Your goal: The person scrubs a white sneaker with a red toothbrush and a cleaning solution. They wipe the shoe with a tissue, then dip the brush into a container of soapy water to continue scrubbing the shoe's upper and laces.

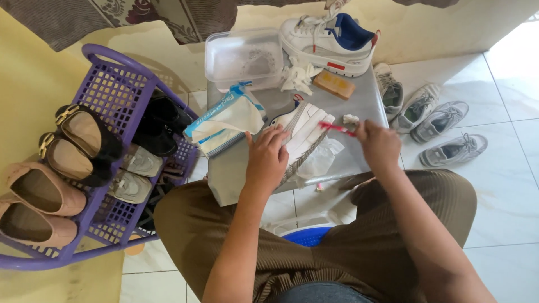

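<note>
Sneaker: white low leather sneaker with a thick pale sole (pixel 303 130), lying tilted on the grey tabletop (pixel 365 101), toe toward the person.
Left hand (pixel 266 157): grip closed over the sneaker's near side, fingers spread on the upper.
Right hand (pixel 379 143): grip pinched shut on a thin red-handled brush (pixel 337 128), probably a toothbrush, its head at the sneaker's sole.
Nearby: second white sneaker with blue lining (pixel 328 39), clear plastic tub (pixel 244 56), tan soap bar (pixel 334 84), purple plastic basket of shoes (pixel 112 95).

white tiled floor (pixel 505 185), yellow wall (pixel 33 84)
</note>
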